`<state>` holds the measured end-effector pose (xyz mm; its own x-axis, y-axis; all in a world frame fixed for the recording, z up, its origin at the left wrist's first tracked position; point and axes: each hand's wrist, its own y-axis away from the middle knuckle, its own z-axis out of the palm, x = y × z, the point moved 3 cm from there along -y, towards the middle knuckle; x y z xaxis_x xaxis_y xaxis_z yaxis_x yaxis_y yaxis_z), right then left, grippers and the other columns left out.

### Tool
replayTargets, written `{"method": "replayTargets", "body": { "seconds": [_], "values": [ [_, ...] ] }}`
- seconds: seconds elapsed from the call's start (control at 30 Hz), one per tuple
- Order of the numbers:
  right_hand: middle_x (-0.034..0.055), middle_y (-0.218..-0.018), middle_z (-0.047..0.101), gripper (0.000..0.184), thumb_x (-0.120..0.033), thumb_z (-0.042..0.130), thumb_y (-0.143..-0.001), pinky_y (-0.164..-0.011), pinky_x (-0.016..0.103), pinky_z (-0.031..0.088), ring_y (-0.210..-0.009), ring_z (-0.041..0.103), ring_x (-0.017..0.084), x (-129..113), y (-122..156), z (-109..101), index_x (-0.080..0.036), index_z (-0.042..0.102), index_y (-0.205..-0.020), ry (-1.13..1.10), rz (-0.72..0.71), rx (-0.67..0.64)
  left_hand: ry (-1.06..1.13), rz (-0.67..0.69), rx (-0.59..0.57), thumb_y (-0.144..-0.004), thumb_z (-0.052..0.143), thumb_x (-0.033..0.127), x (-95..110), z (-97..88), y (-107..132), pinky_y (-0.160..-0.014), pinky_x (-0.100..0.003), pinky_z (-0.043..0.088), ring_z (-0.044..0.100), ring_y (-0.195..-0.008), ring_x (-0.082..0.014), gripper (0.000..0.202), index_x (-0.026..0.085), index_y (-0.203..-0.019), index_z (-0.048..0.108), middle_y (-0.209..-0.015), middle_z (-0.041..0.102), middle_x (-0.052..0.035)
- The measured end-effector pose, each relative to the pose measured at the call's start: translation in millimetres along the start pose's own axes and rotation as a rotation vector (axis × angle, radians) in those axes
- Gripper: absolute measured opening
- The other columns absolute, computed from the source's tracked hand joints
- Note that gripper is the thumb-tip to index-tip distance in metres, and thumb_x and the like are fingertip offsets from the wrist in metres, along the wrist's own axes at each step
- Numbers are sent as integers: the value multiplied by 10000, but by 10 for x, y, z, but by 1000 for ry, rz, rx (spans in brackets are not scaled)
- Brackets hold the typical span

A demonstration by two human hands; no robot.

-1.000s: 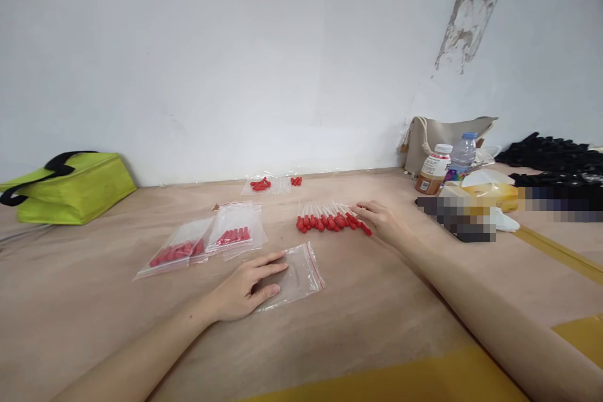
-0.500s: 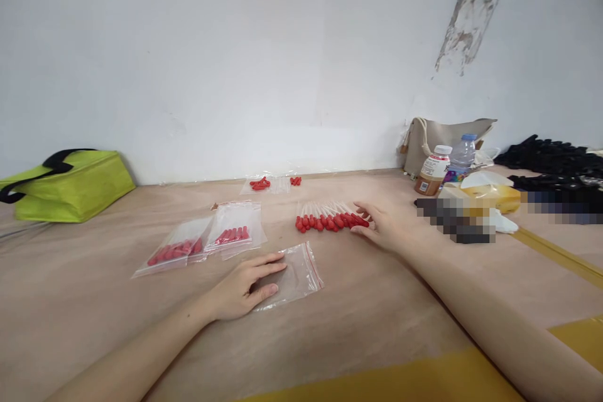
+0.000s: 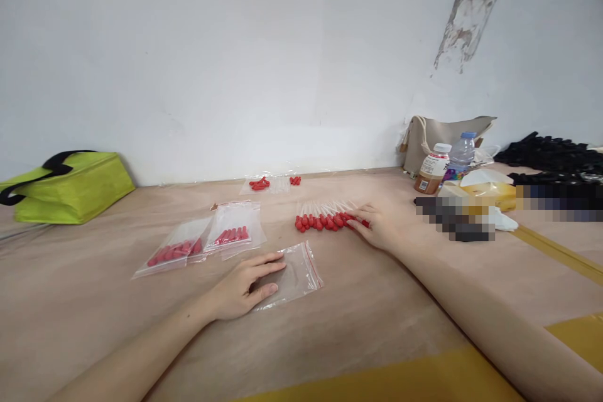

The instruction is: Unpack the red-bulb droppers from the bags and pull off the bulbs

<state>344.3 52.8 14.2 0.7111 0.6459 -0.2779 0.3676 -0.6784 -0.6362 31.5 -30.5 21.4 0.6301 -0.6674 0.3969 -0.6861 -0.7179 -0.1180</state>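
Note:
My left hand lies open on a clear zip-lock bag, fingers spread over its left part. The bag is flat and shows nothing inside. Beyond it, a row of thin whitish sticks with red bulb-shaped ends lies side by side, red ends toward me. At the right end of this row is my right hand, thumb and forefinger closed around a red end; some red ends are hidden behind the fingers. To the left, filled zip-lock bags holding red pieces overlap each other.
Near the wall lies a clear bag with red pieces. A lime-green bag stands at far left. At right are a brown drink bottle, a clear bottle, a beige bag, a yellow tissue pack and black items.
My right hand has shifted slightly left, further over the right end of the row, and its thumb and forefinger have drawn closer together. My left hand has stayed on the bag.

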Motion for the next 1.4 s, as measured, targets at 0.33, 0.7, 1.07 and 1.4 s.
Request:
{"method": "replayTargets", "body": {
  "seconds": [0.33, 0.7, 1.07, 1.4],
  "values": [
    [70, -793, 661, 276, -335, 460, -831, -794, 353, 413, -792, 566, 198, 95, 51, -18, -185, 660, -947, 103, 121, 205, -4, -10, -2, -874, 413, 379, -11, 10, 1, -1017, -415, 318, 370, -1239, -208, 408, 315, -1277, 417, -1387, 353, -17],
    [52, -810, 661, 281, -435, 520, -748, -787, 349, 390, -832, 574, 204, 98, 81, -37, -204, 659, -828, 226, 261, 122, 9, -16, -13, -870, 419, 378, -1, 0, -7, -1018, -400, 317, 376, -1236, -200, 404, 310, -1267, 433, -1363, 392, -16],
    [58, -822, 671, 301, -397, 548, -718, -666, 279, 482, -722, 616, 165, 289, 115, 67, -169, 651, -886, -188, 510, 137, 45, -33, -38, -868, 427, 387, -8, -27, -8, -1018, -407, 312, 372, -1238, -208, 399, 336, -1263, 430, -1369, 384, 2],
    [42, -643, 655, 306, -358, 528, -723, -436, 216, 450, -498, 581, 123, 389, 123, 95, -137, 633, -907, -307, 626, 206, 27, -40, -38, -869, 422, 389, -9, -21, -5, -1017, -410, 315, 373, -1238, -205, 401, 326, -1264, 432, -1365, 390, -6]
  ]
}}
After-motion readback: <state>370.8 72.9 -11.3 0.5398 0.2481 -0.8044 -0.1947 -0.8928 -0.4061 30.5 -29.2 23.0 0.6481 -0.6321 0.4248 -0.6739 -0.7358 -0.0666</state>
